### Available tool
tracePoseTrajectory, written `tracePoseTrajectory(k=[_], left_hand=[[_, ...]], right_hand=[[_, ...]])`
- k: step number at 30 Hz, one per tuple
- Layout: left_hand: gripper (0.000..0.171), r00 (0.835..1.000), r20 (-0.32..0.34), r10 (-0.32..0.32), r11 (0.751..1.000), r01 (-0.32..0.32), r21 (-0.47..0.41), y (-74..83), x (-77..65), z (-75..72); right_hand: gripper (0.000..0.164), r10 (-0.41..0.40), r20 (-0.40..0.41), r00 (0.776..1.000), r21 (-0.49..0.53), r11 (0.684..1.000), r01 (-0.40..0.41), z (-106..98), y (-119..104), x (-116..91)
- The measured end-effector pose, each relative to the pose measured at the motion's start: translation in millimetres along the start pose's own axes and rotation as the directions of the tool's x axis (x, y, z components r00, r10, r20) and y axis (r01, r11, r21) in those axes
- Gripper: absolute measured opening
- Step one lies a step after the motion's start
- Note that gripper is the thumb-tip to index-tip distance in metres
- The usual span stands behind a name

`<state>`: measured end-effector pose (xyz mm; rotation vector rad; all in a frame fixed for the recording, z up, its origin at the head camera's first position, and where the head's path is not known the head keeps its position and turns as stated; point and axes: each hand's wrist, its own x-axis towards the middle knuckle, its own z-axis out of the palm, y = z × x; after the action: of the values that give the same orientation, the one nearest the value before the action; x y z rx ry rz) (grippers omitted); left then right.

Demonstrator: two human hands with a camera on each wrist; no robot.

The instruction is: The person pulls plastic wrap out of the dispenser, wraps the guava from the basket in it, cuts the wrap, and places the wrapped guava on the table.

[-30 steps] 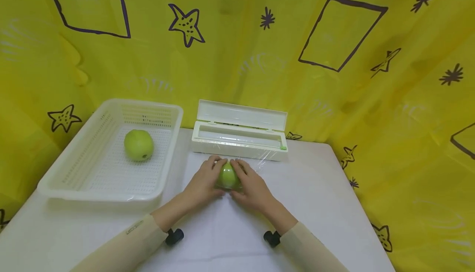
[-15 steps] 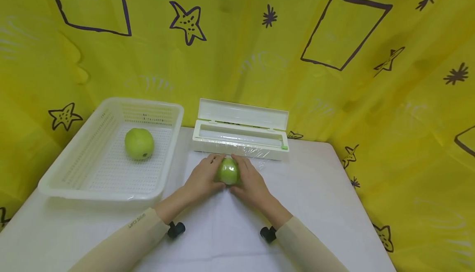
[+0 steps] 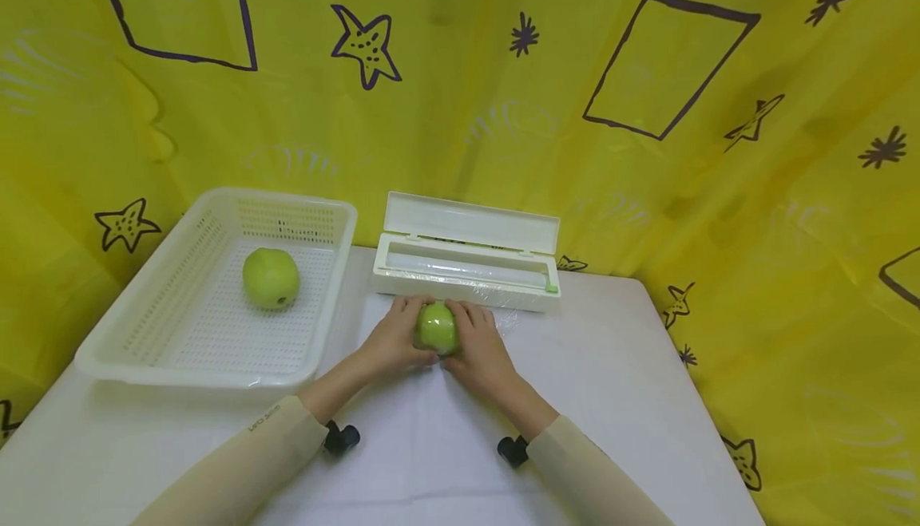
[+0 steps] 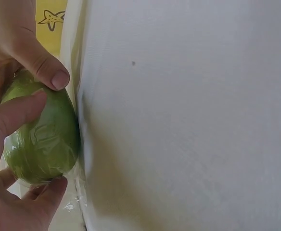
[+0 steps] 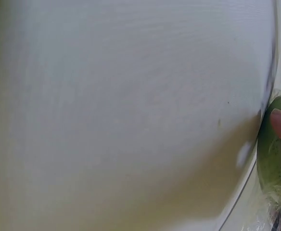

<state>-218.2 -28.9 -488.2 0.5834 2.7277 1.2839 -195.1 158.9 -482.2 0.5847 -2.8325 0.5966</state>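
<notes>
A round-oval green fruit [image 3: 437, 328], with shiny clear cling film around it, is between my two hands at the table's centre. My left hand [image 3: 391, 342] grips its left side, and my right hand [image 3: 483, 350] grips its right side. Both thumbs lie along the near face; in the left wrist view the wrinkled cling film [image 4: 46, 139] clings to the skin. Right behind the fruit stands a white cling film box [image 3: 467, 286], lid up, with the roll [image 3: 463, 265] inside. Gathered film [image 5: 275, 195] shows at one end of the fruit in the right wrist view.
To the left, a white perforated basket [image 3: 187, 376] holds another green fruit [image 3: 271, 278]. A white cloth [image 3: 611, 382] covers the table. Behind it hangs a yellow curtain [image 3: 460, 71] with dark star and frame drawings.
The fruit has turned in my hands and shifted slightly back and left. The film around it looks tighter, and less of it stretches out toward the box. Both hands have moved along with it.
</notes>
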Motion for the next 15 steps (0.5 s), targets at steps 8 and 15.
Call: tracePoseTrajectory(k=[8,15], left_hand=[[0.089,1.000,-0.006,0.004,1.000,-0.004,-0.021,2.1,1.8,1.0],[0.089,0.999,-0.036,0.012,0.998,-0.014,-0.058,-0.5,7.3,4.5]], right_hand=[[0.105,0.038,-0.006,0.999,0.002,0.999,-0.038,-0.5,0.9,-0.6],[0.097,0.060,-0.065,0.996,-0.056,0.996,-0.063,2.4,3.9,1.6]])
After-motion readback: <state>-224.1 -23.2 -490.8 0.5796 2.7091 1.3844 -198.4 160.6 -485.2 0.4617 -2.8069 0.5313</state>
